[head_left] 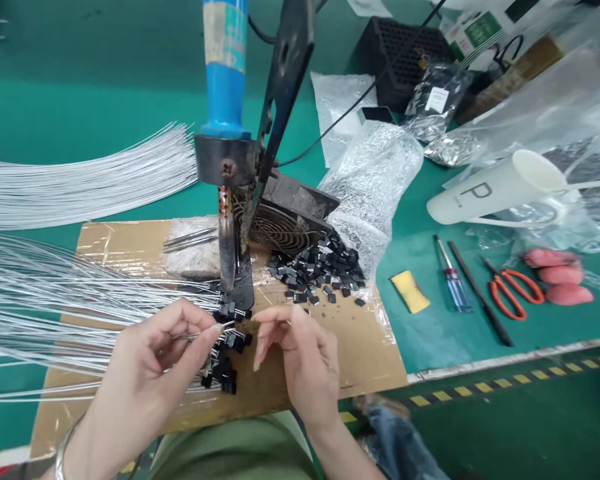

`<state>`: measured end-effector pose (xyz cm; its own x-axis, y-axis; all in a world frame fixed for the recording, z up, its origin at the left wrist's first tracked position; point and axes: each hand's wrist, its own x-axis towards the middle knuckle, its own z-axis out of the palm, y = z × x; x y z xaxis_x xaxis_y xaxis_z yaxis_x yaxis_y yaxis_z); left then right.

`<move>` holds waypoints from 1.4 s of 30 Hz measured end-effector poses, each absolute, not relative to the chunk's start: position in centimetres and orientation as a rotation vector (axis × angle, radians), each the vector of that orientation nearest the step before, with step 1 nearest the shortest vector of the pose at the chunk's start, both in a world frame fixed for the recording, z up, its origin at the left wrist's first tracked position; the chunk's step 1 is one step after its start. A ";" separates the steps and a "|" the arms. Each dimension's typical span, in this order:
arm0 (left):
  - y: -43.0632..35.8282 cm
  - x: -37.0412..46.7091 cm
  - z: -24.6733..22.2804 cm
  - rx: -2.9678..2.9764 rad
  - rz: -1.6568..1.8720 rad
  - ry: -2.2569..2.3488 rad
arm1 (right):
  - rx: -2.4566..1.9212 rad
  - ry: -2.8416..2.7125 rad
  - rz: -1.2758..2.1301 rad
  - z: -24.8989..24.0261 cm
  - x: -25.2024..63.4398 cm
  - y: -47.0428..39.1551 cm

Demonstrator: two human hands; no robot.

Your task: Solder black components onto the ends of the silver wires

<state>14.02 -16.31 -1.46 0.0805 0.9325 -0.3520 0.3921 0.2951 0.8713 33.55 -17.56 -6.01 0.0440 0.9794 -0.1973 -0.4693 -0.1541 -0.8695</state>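
My left hand [165,360] pinches a thin white wire near its bare tip, just below the soldering iron [225,100] with its blue handle. My right hand [305,360] is a little to the right, thumb and forefinger pressed together; what they hold, if anything, is too small to tell. Beneath and between the hands, wires ending in black connectors [225,373] lie on the cardboard [350,360]. A pile of loose black connectors [325,267] sits behind my right hand, beside a dusty fan [285,220]. More white wires [80,287] spread out to the left.
A bundle of white wires [80,187] lies at the back left. On the right are a yellow sponge [411,291], a screwdriver [456,283], a black rod [480,293], orange-handled scissors [517,290] and a white cup [500,187]. Bubble wrap [375,187] and a black crate [400,53] stand behind.
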 end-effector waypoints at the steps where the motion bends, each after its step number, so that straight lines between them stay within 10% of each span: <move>1: -16.4 14.0 -1.5 1.275 0.639 1.496 | -1.049 -0.726 1.443 -5.8 33.1 -17.6; 42: -16.8 14.4 -1.2 1.367 0.657 1.545 | -0.952 -0.398 1.947 -5.2 32.4 -16.5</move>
